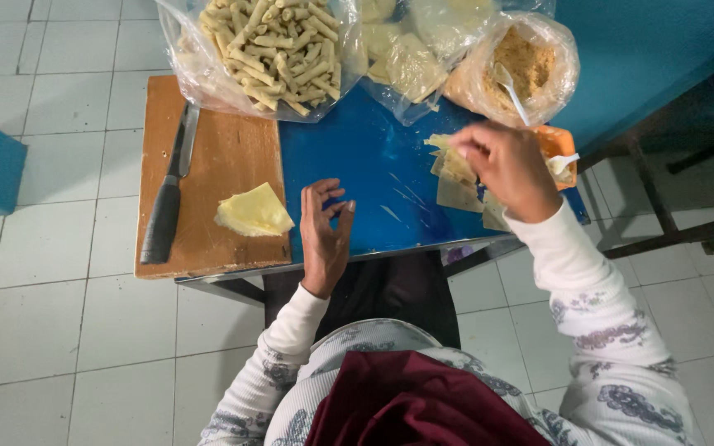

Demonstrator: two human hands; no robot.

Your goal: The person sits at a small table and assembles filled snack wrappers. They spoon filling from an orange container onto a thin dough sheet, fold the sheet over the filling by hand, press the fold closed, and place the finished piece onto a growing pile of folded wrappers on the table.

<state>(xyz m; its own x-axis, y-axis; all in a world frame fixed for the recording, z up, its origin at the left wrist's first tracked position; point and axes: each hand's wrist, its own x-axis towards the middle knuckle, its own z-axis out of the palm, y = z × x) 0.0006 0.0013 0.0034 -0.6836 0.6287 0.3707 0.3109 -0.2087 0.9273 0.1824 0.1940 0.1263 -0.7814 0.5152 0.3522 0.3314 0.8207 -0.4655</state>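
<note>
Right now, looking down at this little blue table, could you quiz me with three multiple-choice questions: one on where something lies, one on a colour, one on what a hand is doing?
1. Where does the knife lie?
A. On the wooden board's left side
B. Inside a bag
C. On the floor

2. What colour is the table top?
A. Red
B. Blue
C. White

3. What is the right hand doing?
A. Gripping the knife
B. Resting in the lap
C. Reaching onto the pile of pale wrapper sheets

Answers:
1 A, the black-handled knife rests along the wooden board, left of the folded yellow sheet.
2 B, the bare surface between the hands is blue.
3 C, its fingers pinch at the sheets, while the left hand hovers open and empty over the table.
</note>
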